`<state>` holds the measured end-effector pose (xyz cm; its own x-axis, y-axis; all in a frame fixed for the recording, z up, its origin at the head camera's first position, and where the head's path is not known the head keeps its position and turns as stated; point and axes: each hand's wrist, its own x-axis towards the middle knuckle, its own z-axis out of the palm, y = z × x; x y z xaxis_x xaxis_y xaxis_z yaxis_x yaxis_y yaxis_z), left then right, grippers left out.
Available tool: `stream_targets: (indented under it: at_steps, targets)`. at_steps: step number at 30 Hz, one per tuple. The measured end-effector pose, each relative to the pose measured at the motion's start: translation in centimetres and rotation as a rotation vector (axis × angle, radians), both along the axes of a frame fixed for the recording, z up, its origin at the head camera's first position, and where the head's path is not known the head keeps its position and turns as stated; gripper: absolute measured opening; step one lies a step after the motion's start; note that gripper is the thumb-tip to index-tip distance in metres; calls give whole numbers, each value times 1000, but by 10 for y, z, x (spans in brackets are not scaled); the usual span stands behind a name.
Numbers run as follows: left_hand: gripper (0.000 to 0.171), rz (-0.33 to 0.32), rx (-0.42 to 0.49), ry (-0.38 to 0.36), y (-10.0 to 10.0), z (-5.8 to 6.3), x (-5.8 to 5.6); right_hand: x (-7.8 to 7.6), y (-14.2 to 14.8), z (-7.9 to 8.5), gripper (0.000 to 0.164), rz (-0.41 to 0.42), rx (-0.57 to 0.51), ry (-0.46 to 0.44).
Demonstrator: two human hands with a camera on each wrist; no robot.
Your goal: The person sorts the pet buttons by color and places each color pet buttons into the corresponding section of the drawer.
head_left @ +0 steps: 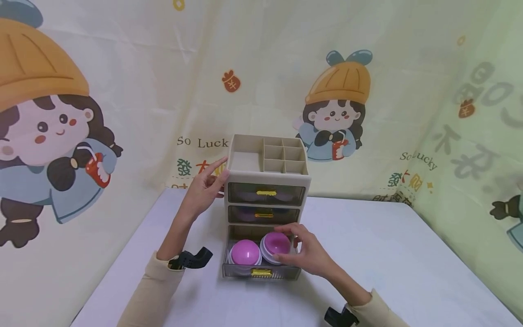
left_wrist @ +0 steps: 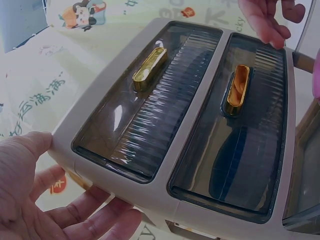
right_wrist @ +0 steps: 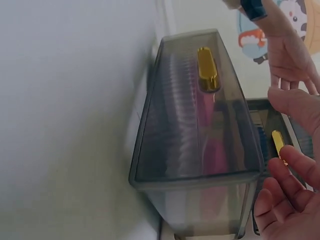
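Observation:
A small cream desktop cabinet (head_left: 286, 176) stands on the table. Its bottom drawer (head_left: 234, 271) is pulled out, and the two smoky drawers above it are closed. Two round white tubs with pink tops sit in the open drawer, the left tub (head_left: 245, 252) beside the right tub (head_left: 277, 245). My right hand (head_left: 308, 250) is over the right tub, thumb at its near side and fingers at its far side. The right wrist view shows these fingers bent loosely, with no tub between them. My left hand (head_left: 205, 188) rests against the cabinet's left side, fingers spread.
The cabinet's top is a divided organizer tray (head_left: 247, 160) with several compartments. White cloth covers the table (head_left: 367, 245). Behind and at both sides hangs a patterned curtain (head_left: 261, 81) with cartoon figures. Each wrist wears a black strapped device (head_left: 196, 258).

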<state>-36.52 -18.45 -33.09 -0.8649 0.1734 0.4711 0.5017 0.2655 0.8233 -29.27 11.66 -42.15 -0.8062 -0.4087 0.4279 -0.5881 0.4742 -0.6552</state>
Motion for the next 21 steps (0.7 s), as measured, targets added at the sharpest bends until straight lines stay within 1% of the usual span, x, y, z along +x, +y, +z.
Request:
stream_targets:
  at_steps: [5, 10, 13, 17, 21]
  targets:
    - [52, 6, -2, -3, 0, 0, 1, 4, -1, 1, 53, 34, -102, -107]
    - [52, 11, -6, 0, 0, 0, 0, 11, -1, 8, 43, 50, -231, -290]
    - [51, 12, -6, 2, 0, 0, 0, 16, -2, 12, 43, 59, -286, -362]
    - [52, 10, -4, 0, 0, -1, -1, 22, -2, 14, 42, 78, -297, -370]
    - [52, 4, 0, -5, -1, -1, -1, 29, -3, 13, 39, 111, -284, -338]
